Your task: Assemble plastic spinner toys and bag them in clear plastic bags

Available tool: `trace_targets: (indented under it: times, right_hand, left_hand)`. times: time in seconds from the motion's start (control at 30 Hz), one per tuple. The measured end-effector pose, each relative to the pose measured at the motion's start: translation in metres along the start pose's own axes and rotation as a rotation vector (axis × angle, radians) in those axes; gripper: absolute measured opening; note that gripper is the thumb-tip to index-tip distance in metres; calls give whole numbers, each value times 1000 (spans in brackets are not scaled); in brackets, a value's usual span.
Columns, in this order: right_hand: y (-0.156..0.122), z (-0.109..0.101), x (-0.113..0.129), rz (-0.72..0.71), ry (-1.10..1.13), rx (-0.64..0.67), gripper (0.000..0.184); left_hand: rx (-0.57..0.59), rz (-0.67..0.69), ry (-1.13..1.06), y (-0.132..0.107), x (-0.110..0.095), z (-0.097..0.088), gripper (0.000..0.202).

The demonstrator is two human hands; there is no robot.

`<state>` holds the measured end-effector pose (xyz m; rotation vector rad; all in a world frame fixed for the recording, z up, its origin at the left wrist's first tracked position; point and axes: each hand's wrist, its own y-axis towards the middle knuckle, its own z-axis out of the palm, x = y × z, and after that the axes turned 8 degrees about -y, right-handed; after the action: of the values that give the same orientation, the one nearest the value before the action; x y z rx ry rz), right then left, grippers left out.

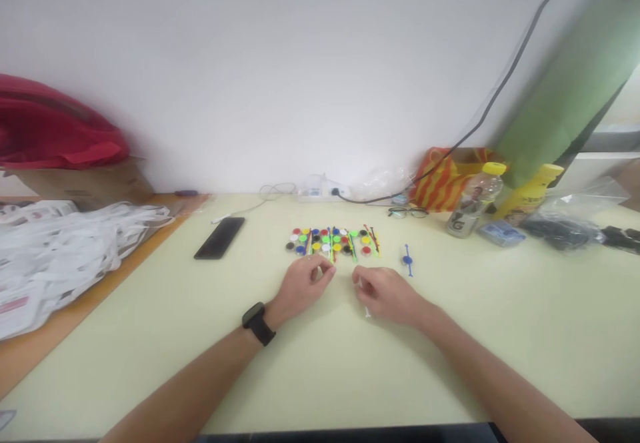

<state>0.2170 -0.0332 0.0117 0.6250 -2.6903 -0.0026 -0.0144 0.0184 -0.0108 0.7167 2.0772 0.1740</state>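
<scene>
Nearest on the pale worktop point(150, 336), the left hand point(305, 286), with a black watch point(259, 323) at its wrist, rested with its grip curled together at the near edge of the coloured discs point(320, 243). Whether it pinched a piece could not be told. Just to its right, the right hand point(385, 294) had its grip closed, and a thin white stick point(367, 311) poked out beneath it. Beyond the hands, coloured sticks point(353, 244) lay among the disc rows, and a blue stick point(409, 259) lay apart to the right. These pieces looked light, stiff and rather slippery: discs were best pinched by the rim, sticks at mid-length. Farther off lay a phone point(220, 237), glasses point(407, 213) and a bottle point(473, 206).
</scene>
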Motion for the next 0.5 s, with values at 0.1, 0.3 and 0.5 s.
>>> trace_targets:
  times: [0.1, 0.3, 0.5]
  right_hand:
    - [1, -5, -13, 59, -181, -8, 10]
    - [4, -17, -44, 261, -461, 35, 13]
    - [3, -24, -75, 404, -527, 17, 14]
  left_hand:
    - [7, -4, -1, 0, 0, 0, 16]
    - [24, -7, -10, -1, 1, 0, 17]
    - [28, -6, -11, -1, 1, 0, 18]
